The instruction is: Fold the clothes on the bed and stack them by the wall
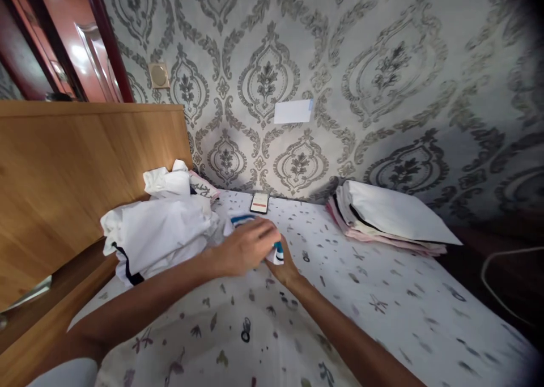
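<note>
Both hands meet in the middle of the head view, above the bed. A small white garment with blue and black stripes (279, 255) is bunched between them, and part of it shows behind my left hand. My left hand (250, 244) is curled over the garment from above, slightly blurred. My right hand (285, 268) closes around it from the right side, its fingers mostly hidden behind the left. To the left lies a heap of white clothes (165, 228), nearest my left forearm.
A phone with a lit screen (259, 203) lies beyond the hands, near the patterned wall (272, 75). Folded clothes are stacked (382, 214) at the right. A wooden headboard (93, 171) stands at the left. The printed bedsheet (352, 296) spreads under everything.
</note>
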Action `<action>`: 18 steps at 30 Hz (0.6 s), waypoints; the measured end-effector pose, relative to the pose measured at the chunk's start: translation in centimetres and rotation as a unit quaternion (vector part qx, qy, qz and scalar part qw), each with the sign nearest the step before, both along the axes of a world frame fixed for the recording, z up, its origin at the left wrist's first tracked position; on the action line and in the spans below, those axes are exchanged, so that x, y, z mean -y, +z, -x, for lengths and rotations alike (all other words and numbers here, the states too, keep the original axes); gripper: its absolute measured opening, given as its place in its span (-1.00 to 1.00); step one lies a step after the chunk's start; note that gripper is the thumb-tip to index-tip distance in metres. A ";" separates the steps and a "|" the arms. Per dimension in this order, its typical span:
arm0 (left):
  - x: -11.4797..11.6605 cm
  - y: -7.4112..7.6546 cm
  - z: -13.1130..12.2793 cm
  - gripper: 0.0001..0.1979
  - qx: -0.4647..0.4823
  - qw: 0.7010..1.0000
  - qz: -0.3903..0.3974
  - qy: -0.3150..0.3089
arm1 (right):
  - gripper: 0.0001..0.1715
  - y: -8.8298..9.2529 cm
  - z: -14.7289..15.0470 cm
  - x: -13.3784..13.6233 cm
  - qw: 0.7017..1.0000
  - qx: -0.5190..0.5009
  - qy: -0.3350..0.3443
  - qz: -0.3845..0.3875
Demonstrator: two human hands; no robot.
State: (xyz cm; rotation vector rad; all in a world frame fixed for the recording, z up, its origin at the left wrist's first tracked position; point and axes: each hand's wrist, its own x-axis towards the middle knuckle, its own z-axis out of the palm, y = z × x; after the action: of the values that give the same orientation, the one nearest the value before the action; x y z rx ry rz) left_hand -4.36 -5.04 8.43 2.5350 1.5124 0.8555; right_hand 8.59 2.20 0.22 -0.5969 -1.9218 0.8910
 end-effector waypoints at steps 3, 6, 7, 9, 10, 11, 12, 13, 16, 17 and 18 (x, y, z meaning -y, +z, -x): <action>2.9 -0.2 -0.9 -0.56 0.001 0.996 0.085 -0.024 | -0.59 -0.2 -0.8 1.0 0.996 -0.018 -0.007 0.091; 3.9 -2.0 0.7 -0.48 0.050 0.995 0.087 0.005 | -0.55 -0.1 -2.3 1.9 0.973 -0.074 -0.057 0.213; 3.9 -3.0 1.5 -0.42 0.070 0.993 0.093 0.021 | -0.52 0.1 -2.7 2.3 0.959 -0.103 -0.066 0.254; 3.5 -5.3 2.9 -0.27 0.128 0.981 0.133 0.059 | -0.47 0.7 -3.2 3.0 0.930 -0.153 -0.063 0.328; 3.1 -6.4 3.4 -0.25 0.159 0.971 0.161 0.074 | -0.46 1.1 -3.3 3.4 0.917 -0.166 -0.056 0.359; 2.8 -7.5 3.9 -0.31 0.185 0.961 0.188 0.082 | -0.47 1.6 -3.2 3.9 0.905 -0.172 -0.048 0.386; 2.4 -8.4 4.4 -0.44 0.203 0.953 0.209 0.083 | -0.48 2.1 -3.2 4.3 0.896 -0.175 -0.040 0.406; 2.0 -9.0 4.8 -0.58 0.222 0.946 0.223 0.078 | -0.49 2.7 -3.1 4.8 0.888 -0.178 -0.033 0.422; 1.4 -8.6 6.1 -0.72 0.282 0.928 0.238 0.050 | -0.49 4.4 -3.0 6.1 0.872 -0.193 -0.020 0.450; 1.3 -7.7 6.5 -0.70 0.309 0.919 0.239 0.047 | -0.48 4.9 -3.2 6.5 0.869 -0.198 -0.016 0.452; 1.3 -6.5 6.9 -0.67 0.335 0.910 0.240 0.050 | -0.46 5.3 -3.6 6.7 0.869 -0.203 -0.012 0.450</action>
State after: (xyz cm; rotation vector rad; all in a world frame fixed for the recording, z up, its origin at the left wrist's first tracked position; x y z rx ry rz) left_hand -11.28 -6.32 1.90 1.5951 1.3892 1.0546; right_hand 12.14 -4.55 5.49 -0.8674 -1.0374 1.7525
